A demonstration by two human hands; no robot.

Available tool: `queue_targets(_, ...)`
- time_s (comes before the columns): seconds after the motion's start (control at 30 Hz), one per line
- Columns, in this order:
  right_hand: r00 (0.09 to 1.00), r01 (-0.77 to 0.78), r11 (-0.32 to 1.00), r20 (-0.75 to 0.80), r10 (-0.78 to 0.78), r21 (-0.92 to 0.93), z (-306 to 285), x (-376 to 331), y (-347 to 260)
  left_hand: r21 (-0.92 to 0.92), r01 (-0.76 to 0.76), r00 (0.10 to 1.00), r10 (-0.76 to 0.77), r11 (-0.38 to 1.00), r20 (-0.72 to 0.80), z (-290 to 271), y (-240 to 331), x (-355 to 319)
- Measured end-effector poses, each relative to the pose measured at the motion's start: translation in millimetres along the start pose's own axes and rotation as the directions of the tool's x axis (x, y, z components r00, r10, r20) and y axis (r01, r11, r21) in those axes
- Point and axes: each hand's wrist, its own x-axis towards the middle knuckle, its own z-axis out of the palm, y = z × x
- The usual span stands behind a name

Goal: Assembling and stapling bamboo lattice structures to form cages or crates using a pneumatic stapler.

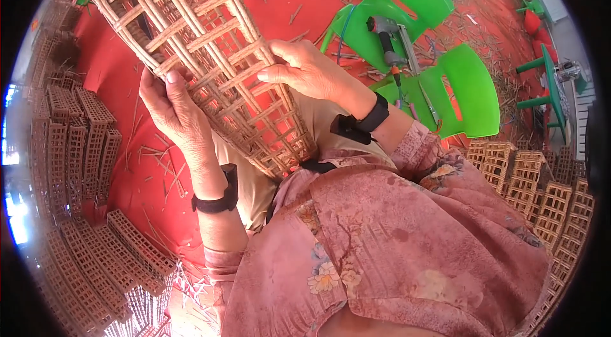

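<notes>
A long open-lattice woven rattan basket (191,31) lies across my lap, its far end reaching up and to the left. My left hand (175,111) grips its left edge, fingers curled over the weave. On the right side my right hand (305,70) rests on the lattice, fingers pressed on the strips. Black bands sit on both wrists.
Stacks of finished woven lattice pieces (83,140) stand at the left and more (541,197) at the right. Two green plastic chairs (458,92) stand ahead on the red floor, with a nail gun (388,38) on one. Rattan scraps (159,165) litter the floor.
</notes>
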Motion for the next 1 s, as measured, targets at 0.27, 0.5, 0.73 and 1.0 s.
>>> queue_targets(0.27,0.914,-0.328,0.838,0.078,0.398,-0.435,-15,-23,-48,0.101,0.013,0.996,-0.004,0.995,-0.087,5,-11,-1)
queue_targets(0.5,0.967,-0.232,0.945,-0.050,0.249,0.233,-25,-29,51,0.140,0.053,0.992,-0.036,0.989,-0.124,1,-8,-1)
queue_targets(0.73,0.682,-0.718,0.481,-0.648,0.340,-0.503,-177,-112,245,0.100,0.259,0.962,-0.247,0.961,-0.117,19,10,-9)
queue_targets(1.0,0.578,-0.816,0.264,-0.704,0.412,-0.515,-174,-130,308,0.117,0.237,0.967,-0.223,0.964,-0.125,11,14,-11)
